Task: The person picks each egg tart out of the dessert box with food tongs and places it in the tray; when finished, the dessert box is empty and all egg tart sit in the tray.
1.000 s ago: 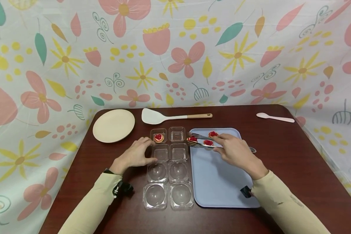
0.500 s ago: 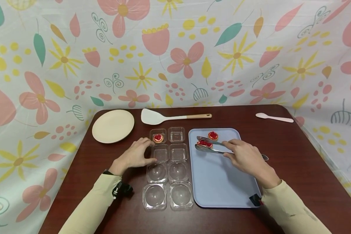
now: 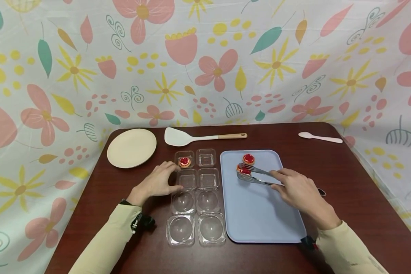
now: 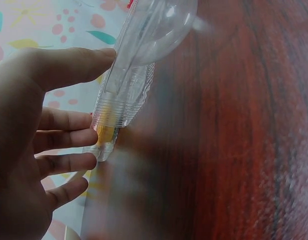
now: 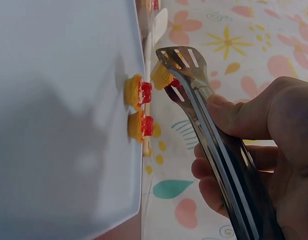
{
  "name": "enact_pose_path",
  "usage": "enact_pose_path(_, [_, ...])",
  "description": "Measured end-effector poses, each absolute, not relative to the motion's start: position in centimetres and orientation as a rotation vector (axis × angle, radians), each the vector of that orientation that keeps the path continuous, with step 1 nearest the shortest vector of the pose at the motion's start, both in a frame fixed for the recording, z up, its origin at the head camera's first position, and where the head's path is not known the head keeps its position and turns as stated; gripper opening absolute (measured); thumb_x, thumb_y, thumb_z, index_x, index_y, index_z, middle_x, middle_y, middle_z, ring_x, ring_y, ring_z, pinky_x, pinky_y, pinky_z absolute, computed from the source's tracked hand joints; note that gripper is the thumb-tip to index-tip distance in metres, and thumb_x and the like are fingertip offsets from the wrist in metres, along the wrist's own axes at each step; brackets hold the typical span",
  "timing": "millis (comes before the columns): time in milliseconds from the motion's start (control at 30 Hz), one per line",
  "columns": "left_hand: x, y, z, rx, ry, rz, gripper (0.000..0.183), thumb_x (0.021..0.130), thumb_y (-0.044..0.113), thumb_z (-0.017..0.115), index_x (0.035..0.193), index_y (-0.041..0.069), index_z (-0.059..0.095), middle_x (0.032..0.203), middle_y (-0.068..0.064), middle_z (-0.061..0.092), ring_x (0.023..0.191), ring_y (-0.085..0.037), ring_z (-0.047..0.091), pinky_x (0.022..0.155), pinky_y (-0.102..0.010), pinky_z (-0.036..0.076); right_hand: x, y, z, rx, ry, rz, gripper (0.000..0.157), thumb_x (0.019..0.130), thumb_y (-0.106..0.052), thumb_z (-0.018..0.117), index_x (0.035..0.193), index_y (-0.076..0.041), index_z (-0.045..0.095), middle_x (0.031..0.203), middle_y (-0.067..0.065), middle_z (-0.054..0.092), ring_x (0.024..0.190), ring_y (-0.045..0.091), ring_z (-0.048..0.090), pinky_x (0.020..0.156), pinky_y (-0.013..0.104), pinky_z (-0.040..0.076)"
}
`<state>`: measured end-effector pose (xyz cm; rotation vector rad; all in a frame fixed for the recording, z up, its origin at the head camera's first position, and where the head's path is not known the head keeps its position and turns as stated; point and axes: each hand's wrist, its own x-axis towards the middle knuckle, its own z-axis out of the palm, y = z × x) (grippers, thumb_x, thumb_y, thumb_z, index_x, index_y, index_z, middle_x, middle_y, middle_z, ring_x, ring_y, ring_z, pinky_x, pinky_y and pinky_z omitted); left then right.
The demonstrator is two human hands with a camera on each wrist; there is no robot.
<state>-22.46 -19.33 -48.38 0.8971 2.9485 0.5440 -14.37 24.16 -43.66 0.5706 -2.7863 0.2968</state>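
In my right hand (image 3: 299,190) I grip metal tongs (image 3: 260,182) over the light blue tray (image 3: 260,217). The right wrist view shows a small tart (image 5: 163,76) with red topping between the tong tips, above the tray. Two more tarts, one nearer (image 5: 133,92) and one beside it (image 5: 136,126), sit on the tray. From the head view the tongs overlap one of these. My left hand (image 3: 155,183) rests by the left side of the clear plastic containers (image 3: 187,179), thumb and fingertips right at the edge (image 4: 111,75). Another tart (image 3: 184,162) sits in the far left compartment.
A cream plate (image 3: 131,148) lies at the back left. Beside it is a white spatula (image 3: 178,137) with a wooden handle, and a pale pink spoon (image 3: 320,137) lies at the back right. Domed clear lids (image 3: 210,228) extend toward the table's front. A flowered cloth (image 3: 205,68) hangs behind.
My right hand and the tongs have moved right, from the tray's left edge to over the tarts, carrying the tart along. The left hand has stayed in place.
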Motion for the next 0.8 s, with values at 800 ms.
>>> enact_pose_path(800, [-22.5, -19.3, -48.4, 0.892, 2.947, 0.565, 0.064, 0.073, 0.047, 0.079, 0.12, 0.007, 0.063, 0.116, -0.003, 0.06, 0.113, -0.021, 0.052, 0.093, -0.046, 0.042, -13.3, 26.1, -45.1, 0.512, -2.823, 0.262, 0.04, 0.077, -0.023, 0.081, 0.113, -0.009, 0.071, 0.102, 0.012, 0.068, 0.072, 0.024, 0.063, 0.047, 0.043, 0.046])
